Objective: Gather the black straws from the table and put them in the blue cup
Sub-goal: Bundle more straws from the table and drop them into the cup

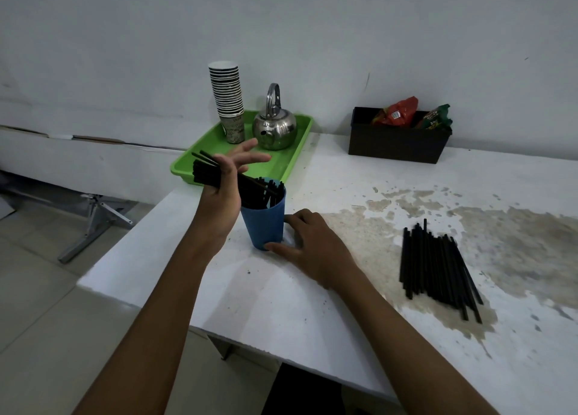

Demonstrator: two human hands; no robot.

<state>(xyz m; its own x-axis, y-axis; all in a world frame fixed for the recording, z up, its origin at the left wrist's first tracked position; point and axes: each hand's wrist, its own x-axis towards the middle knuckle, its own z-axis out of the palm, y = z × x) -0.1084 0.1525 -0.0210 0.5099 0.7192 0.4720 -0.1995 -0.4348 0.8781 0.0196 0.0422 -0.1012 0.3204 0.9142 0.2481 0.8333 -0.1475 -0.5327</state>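
The blue cup [265, 224] stands near the table's left edge with several black straws [271, 192] inside it. My left hand [227, 183] is raised just left of the cup's rim and holds a bundle of black straws [202, 173], tilted with their lower ends in the cup; its index and middle fingers stick out straight. My right hand [312, 245] rests on the table with thumb and fingers round the cup's lower part. A pile of loose black straws [438, 267] lies on the table to the right.
A green tray [291, 161] behind the cup carries a stack of paper cups [227, 102] and a steel kettle [275, 127]. A black box [397, 145] with snack packets stands at the back right. The table's left edge drops to a tiled floor.
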